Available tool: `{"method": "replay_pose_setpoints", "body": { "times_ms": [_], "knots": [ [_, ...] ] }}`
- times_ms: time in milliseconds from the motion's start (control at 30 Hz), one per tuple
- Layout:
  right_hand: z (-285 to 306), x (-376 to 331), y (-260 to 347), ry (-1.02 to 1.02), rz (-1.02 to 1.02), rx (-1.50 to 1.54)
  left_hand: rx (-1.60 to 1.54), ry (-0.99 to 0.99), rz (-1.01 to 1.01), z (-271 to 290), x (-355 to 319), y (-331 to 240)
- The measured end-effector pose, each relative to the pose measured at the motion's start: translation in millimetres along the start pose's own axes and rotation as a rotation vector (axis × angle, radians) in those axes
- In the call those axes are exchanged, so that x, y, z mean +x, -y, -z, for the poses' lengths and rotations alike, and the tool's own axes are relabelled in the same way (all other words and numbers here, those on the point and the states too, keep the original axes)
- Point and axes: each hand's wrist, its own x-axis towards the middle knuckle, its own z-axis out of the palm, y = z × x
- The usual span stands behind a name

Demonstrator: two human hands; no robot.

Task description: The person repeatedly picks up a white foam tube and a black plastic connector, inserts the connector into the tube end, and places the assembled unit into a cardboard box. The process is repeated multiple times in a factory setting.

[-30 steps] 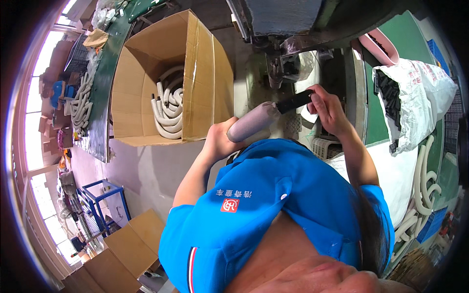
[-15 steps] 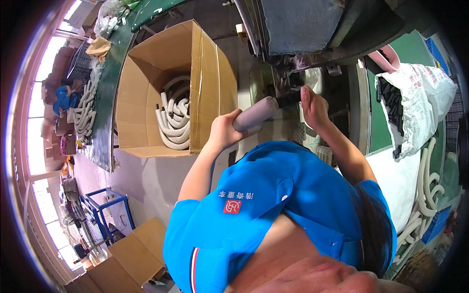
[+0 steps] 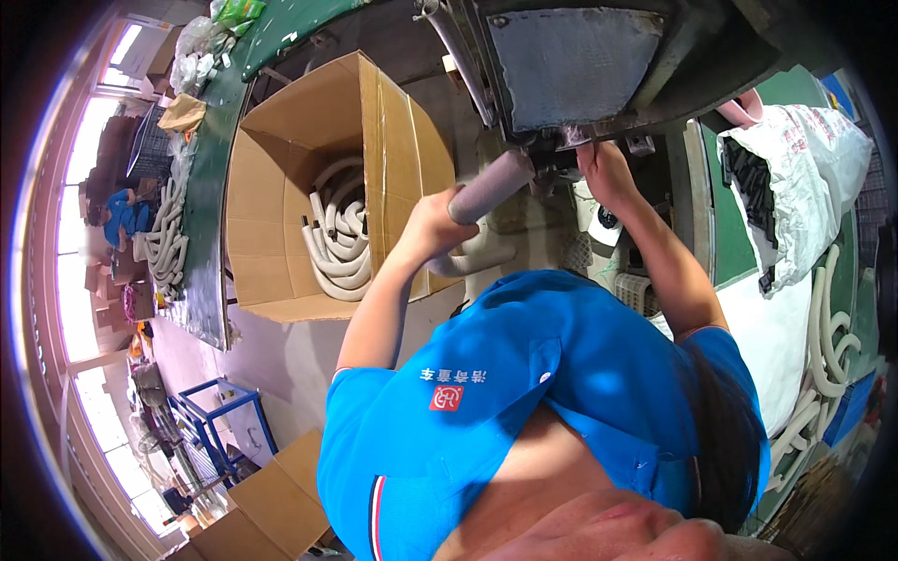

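A big dark machine [image 3: 599,65] is filling the far side of the scene, with a grey mesh panel on its underside. To its left an open cardboard box [image 3: 281,196] is sitting on the floor, holding curved pale foam tubes [image 3: 341,248] — more of the same are lying along the long green bench [image 3: 210,215] at the far left. On the right a white sack [image 3: 795,187] is lying open with black parts spilling from it.

Your left hand [image 3: 432,224] is clenching around the near end of a grey foam tube [image 3: 491,185], which is slanting up and right so that its far end is meeting the machine's lower edge. Your right hand [image 3: 603,168] is pressing up at that same edge, just beside the tube's tip — whether its fingers are gripping anything, you cannot tell.
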Motion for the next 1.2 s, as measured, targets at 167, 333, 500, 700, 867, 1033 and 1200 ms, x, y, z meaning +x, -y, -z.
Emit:
{"method": "replay_pose_setpoints", "body": {
  "times_ms": [167, 333, 500, 700, 867, 1033, 1200],
  "knots": [
    [-9.3, 7.3, -29.3, 0.005, -0.089, 0.015, 0.024, 0.002, 0.038, -0.3, 12.3, -9.3],
    [-10.4, 0.7, -19.2, -0.012, -0.2, 0.252, 0.028, 0.084, 0.037, -2.3, 15.7, -1.3],
    [-12.8, 12.3, -32.1, 0.085, -0.412, 0.384, 0.029, 0.161, 0.033, -14.5, 44.7, 20.1],
    [-16.5, 36.7, -84.8, 0.193, -0.183, 0.468, 0.136, 0.201, -0.014, -1.4, 53.4, 20.0],
    [-77.2, 35.4, -101.6, 0.169, -0.055, -0.038, 0.155, 0.204, -0.024, -2.0, 52.7, 22.1],
    [-86.0, 40.3, -105.5, 0.152, -0.084, -0.125, 0.137, 0.173, -0.023, -7.1, 50.3, 24.7],
    [-83.5, 38.5, -108.0, 0.156, -0.112, -0.133, 0.156, 0.169, -0.046, -5.9, 46.5, 18.3]
  ]
}}
